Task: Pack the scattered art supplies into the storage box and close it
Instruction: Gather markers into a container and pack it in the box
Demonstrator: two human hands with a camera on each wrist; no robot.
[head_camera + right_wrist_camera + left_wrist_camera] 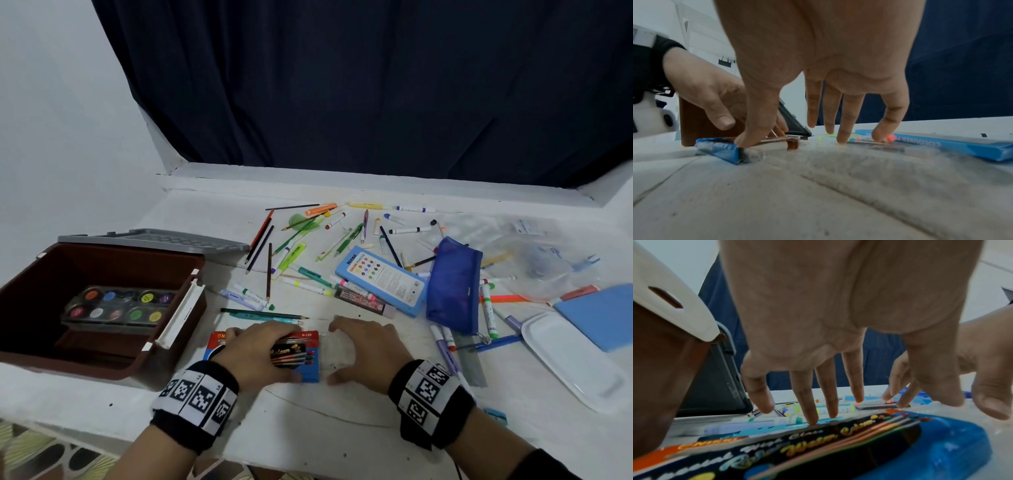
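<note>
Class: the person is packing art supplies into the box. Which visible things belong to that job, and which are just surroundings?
Belongs to the job:
brown plastic storage box
grey box lid
round-pan watercolour palette
flat blue pencil pack
light blue colour-pencil box
blue mesh pouch

Surroundings:
dark navy curtain
white wall

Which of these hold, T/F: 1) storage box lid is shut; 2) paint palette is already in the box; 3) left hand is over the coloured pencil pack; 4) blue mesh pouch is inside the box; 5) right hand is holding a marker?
1) False. The storage box stands open, its grey lid tipped back behind it.
2) True. The paint palette lies inside.
3) True. The left hand is spread over the coloured pencil pack.
4) False. The blue mesh pouch lies on the table.
5) False. The right hand holds nothing, fingers spread, tips at the table.
</note>
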